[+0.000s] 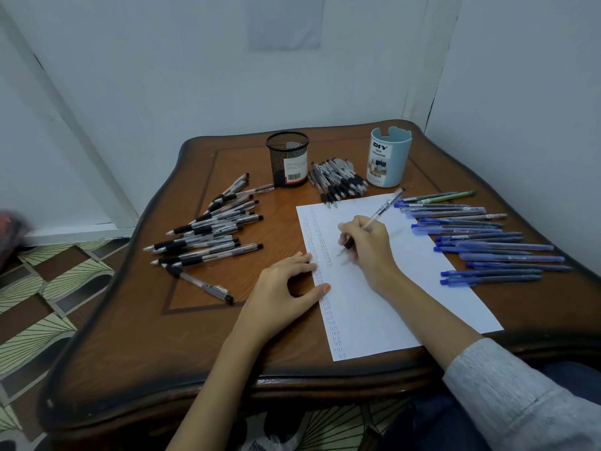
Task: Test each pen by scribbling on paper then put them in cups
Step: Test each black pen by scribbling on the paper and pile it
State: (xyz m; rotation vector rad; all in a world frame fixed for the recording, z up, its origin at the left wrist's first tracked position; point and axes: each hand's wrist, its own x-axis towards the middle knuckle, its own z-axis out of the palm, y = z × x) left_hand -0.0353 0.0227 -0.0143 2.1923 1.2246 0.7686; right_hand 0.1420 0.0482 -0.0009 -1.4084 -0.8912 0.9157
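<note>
Head view: the pen [379,214] is held tilted in the right grip [367,245], which is closed round its lower barrel, and the tip is set on the paper [406,288] beside columns of small marks. The sheet is pinned at its left edge by the left grip [286,288], kept wide and flat, holding nothing. If that pressure is eased, the sheet could be dragged askew. The blue pens [487,245] just beside the right forearm could be rolled off the bench [146,336] by a careless sweep. The tested pen could be confused with the untested black pens [208,236] unless it is dropped into the mesh cup [287,159] or the blue cup [388,157].
</note>
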